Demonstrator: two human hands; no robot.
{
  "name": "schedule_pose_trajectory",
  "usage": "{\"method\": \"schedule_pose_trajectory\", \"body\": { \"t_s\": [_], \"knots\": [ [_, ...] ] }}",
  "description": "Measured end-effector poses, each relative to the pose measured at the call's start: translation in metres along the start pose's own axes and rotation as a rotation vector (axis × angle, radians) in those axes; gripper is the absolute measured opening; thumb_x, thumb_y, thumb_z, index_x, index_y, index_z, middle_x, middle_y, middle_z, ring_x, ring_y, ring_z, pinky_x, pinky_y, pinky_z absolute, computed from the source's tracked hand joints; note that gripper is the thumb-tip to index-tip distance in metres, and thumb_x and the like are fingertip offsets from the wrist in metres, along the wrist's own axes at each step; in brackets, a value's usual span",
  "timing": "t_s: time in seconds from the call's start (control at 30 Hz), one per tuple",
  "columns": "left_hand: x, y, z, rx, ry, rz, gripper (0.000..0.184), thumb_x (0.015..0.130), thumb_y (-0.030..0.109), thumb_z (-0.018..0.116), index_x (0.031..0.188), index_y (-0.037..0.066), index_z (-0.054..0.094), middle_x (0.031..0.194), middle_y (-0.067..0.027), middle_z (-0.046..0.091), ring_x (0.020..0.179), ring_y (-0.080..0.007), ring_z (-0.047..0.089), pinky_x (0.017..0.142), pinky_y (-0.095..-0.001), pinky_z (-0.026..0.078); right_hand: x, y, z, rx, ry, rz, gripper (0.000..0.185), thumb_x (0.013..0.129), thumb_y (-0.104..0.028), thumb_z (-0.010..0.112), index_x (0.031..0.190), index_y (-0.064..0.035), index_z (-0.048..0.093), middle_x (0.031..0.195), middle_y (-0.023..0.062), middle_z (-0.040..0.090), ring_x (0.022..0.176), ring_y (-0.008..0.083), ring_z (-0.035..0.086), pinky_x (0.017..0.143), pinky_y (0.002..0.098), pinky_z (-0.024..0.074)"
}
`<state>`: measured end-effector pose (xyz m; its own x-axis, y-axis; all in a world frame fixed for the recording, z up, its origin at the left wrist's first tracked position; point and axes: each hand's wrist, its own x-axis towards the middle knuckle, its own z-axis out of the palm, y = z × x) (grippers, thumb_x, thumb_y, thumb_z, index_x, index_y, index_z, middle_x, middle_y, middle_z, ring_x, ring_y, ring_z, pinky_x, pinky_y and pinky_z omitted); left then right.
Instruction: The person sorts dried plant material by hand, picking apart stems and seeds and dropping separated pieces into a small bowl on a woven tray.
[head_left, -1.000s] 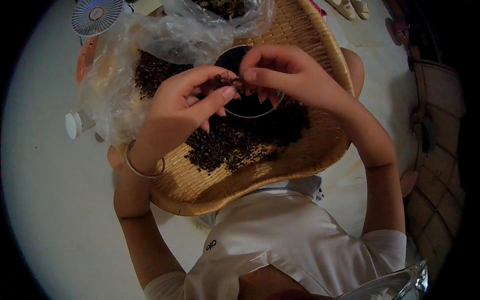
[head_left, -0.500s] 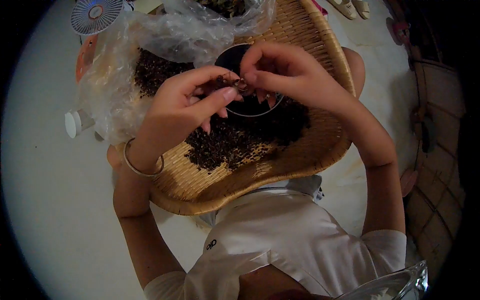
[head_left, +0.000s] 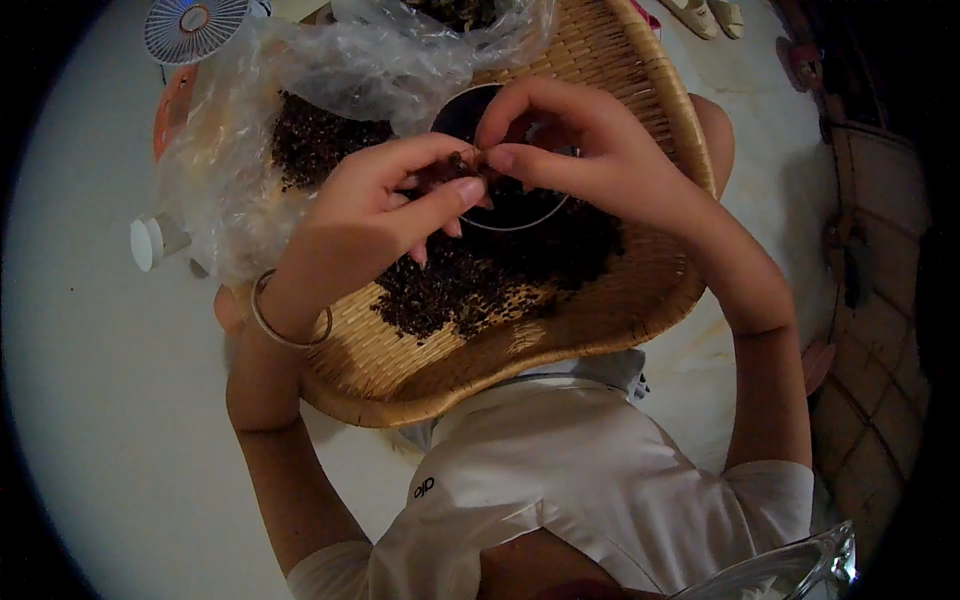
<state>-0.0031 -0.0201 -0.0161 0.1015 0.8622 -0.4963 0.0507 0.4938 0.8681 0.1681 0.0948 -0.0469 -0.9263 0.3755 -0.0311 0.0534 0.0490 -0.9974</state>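
Note:
Above a dark round bowl [head_left: 466,112] with a pale rim, my two hands meet at the fingertips. Between thumb and fingers, my left hand [head_left: 375,210] holds a small clump of dark dried plant bits [head_left: 462,162]. My right hand [head_left: 600,145] has its thumb and forefinger pinched at the clump's right side; the piece between them is too small to make out. The bowl stands in a woven basket tray [head_left: 360,375], partly hidden by my hands. Loose dark dried material [head_left: 450,290] lies around the bowl's near side.
A clear plastic bag [head_left: 235,190] spreads over the tray's left side, beside another dark heap [head_left: 315,135]. Farther left are a small fan [head_left: 195,28] and a white-lidded jar [head_left: 150,244] on the floor. Slippers [head_left: 705,18] lie at the far right.
My right fingertips have shifted slightly and its lower fingers have drawn in. The clump in my left fingers looks smaller. The tray stays nearly in place.

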Motion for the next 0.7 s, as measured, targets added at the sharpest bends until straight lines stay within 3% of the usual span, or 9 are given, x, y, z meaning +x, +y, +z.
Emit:
{"method": "schedule_pose_trajectory", "body": {
  "t_s": [0.27,0.37,0.63,0.7],
  "knots": [
    [0.0003,0.0012,0.0012,0.032,0.004,0.008,0.025,0.084,0.013,0.055,0.105,0.000,0.054,0.084,-0.0044,0.060,0.065,-0.0062,0.053,0.046,-0.0165,0.042,0.0002,-0.0034,0.0018,0.019,0.027,0.034,0.016,0.080,-0.017,0.060,0.086,-0.0034,0.055,0.077,0.0019,0.057,0.073,0.0076,0.054,0.065,0.0225,0.0447],
    [0.0009,-0.0008,0.0015,0.046,0.012,-0.001,0.025,0.084,0.012,0.056,0.106,0.000,0.054,0.084,-0.0042,0.060,0.065,-0.0062,0.054,0.047,-0.0163,0.043,0.0000,0.0016,0.0016,-0.004,0.005,-0.006,0.012,0.082,-0.011,0.058,0.090,-0.0026,0.053,0.081,0.0008,0.055,0.069,0.0047,0.050,0.060,0.0176,0.0415],
    [0.0022,-0.0056,0.0022,0.084,0.032,0.057,0.026,0.083,0.011,0.057,0.107,0.001,0.053,0.085,-0.0042,0.061,0.066,-0.0066,0.055,0.048,-0.0169,0.044,-0.0010,-0.0044,0.0032,-0.336,0.030,-0.052,0.014,0.084,-0.011,0.055,0.092,-0.0016,0.051,0.079,0.0016,0.055,0.073,0.0063,0.053,0.063,0.0207,0.0449],
    [0.0019,-0.0043,0.0026,0.126,0.051,0.042,0.027,0.083,0.013,0.057,0.107,0.002,0.054,0.085,-0.0041,0.061,0.065,-0.0066,0.054,0.048,-0.0172,0.043,-0.0006,0.0024,0.0042,-0.183,0.080,-0.020,0.015,0.082,-0.013,0.055,0.092,-0.0026,0.052,0.076,0.0041,0.057,0.071,0.0094,0.056,0.062,0.0234,0.0461]
  ]
}}
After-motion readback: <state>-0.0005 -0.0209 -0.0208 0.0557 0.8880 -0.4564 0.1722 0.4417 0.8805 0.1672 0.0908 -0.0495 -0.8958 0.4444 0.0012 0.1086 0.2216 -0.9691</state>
